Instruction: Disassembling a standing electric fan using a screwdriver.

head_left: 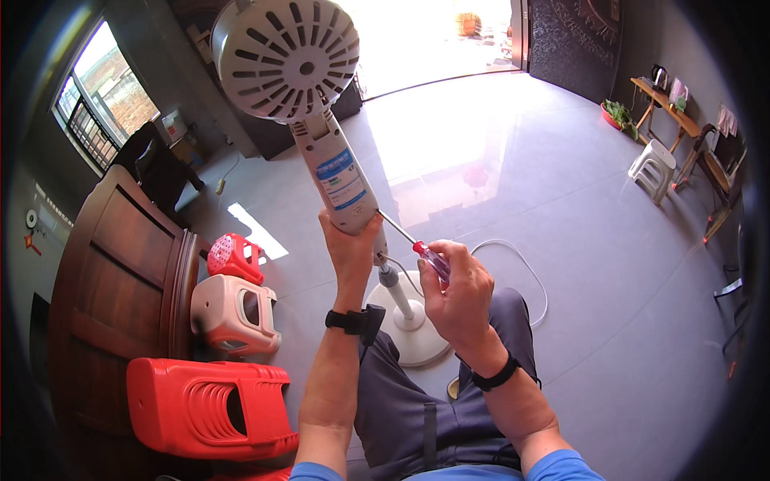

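A white pedestal fan stands tilted before me, with its slotted motor cover (301,88) at the top and a long control housing (341,180) below it bearing a blue and white label. My left hand (350,250) is wrapped round the lower end of that housing. In my right hand (461,293) is a screwdriver (433,258) with a red and clear handle. Its metal shaft slants up to the left, and the tip meets the housing's right edge beside the label; the screw itself is too small to make out. The round fan base (421,341) rests on the floor between my legs.
Red stools (204,405) and a beige stool (233,313) lie on their sides at the left, beside brown wooden furniture (120,272). A white cord (536,276) loops over the floor right of the base. A grey stool (654,168) and wooden bench (666,104) stand far right.
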Demonstrator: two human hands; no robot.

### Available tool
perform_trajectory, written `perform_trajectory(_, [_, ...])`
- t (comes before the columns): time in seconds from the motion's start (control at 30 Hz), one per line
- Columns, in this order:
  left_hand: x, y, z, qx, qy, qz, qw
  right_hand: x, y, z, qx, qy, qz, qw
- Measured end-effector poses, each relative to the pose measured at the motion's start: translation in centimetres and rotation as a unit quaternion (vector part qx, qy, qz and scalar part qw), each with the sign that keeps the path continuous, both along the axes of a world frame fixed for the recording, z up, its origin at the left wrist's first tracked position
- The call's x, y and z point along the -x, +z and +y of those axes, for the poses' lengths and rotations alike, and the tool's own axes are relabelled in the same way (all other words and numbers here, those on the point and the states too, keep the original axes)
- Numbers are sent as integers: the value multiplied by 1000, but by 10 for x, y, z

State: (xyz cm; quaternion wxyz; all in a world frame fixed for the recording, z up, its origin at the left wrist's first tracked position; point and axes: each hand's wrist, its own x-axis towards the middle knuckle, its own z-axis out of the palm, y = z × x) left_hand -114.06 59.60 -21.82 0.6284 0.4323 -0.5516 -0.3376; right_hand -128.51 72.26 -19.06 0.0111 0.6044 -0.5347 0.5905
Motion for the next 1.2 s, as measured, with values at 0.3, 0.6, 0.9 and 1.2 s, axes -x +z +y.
perform_trajectory(0.3, [12, -8, 1, 14, 90, -30, 995, 2, -8, 0, 8, 7, -58, 998])
perform_trajectory(0.6, [5, -15, -3, 52, 98, -72, 991, -16, -11, 8, 58, 65, -58, 994])
perform_trajectory(0.9, [-19, -5, -9, -28, -144, 31, 989, -30, -12, 7, 77, 50, 18, 996])
perform_trajectory(1.2, [-13, -16, -11, -50, -97, 46, 993, -33, -15, 9, 53, 38, -49, 997])
